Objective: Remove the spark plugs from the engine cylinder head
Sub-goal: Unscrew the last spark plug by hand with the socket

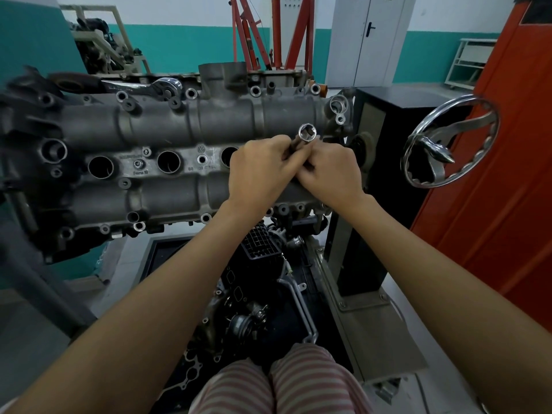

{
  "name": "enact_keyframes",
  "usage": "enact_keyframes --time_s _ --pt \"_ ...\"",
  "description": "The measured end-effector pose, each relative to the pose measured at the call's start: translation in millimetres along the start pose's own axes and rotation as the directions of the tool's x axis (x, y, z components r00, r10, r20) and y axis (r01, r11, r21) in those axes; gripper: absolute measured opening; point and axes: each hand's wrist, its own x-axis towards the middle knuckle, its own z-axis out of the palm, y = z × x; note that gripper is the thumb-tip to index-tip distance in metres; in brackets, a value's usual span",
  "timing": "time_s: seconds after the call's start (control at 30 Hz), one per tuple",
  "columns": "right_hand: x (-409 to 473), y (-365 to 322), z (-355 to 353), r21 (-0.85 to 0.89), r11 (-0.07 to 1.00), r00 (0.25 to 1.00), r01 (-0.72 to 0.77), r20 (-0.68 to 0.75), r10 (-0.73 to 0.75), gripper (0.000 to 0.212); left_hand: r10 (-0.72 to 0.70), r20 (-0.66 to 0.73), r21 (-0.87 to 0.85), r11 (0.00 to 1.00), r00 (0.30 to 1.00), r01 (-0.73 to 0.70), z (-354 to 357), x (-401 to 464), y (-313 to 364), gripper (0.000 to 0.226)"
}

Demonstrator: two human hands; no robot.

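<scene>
Both hands [294,171] grip round chrome socket [307,134]

An auto repair workshop is showing itself: a bare engine cylinder head [167,135] sitting on a stand with a handwheel [448,141], a red engine hoist [254,34] standing beyond.
</scene>
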Motion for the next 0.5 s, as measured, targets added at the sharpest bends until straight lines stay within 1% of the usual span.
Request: enact_keyframes --time_s 0.1,0.23,0.37,0.43,0.5 --pt "-1.7 0.2 0.5 -0.004 1.000 1.000 0.025 0.003 -0.025 0.033 0.013 -0.005 0.005 1.000 1.000 -0.013 -0.6 -1.2 0.8 0.051" --pt "-2.3 -0.7 -0.7 0.014 1.000 0.999 -0.017 0.042 0.017 0.031 0.049 -0.003 0.042 0.998 0.999 -0.049 -2.2 -2.4 3.8 0.040" --pt "-2.4 -2.9 -2.0 0.035 0.999 0.999 -0.004 0.036 0.003 0.029 0.066 -0.012 0.062 0.996 0.998 -0.066 -2.7 -3.2 5.6 0.038" --pt "-2.0 -1.6 -1.4 0.022 0.999 0.998 -0.025 0.049 0.024 0.032 0.070 -0.012 0.075 0.995 0.997 -0.069 -2.3 -3.4 5.0 0.036" --pt "-1.1 0.4 0.6 -0.013 0.998 0.993 -0.069 0.095 0.070 0.040 0.071 -0.008 0.069 0.995 0.997 -0.070 -1.5 -2.8 2.6 0.035"
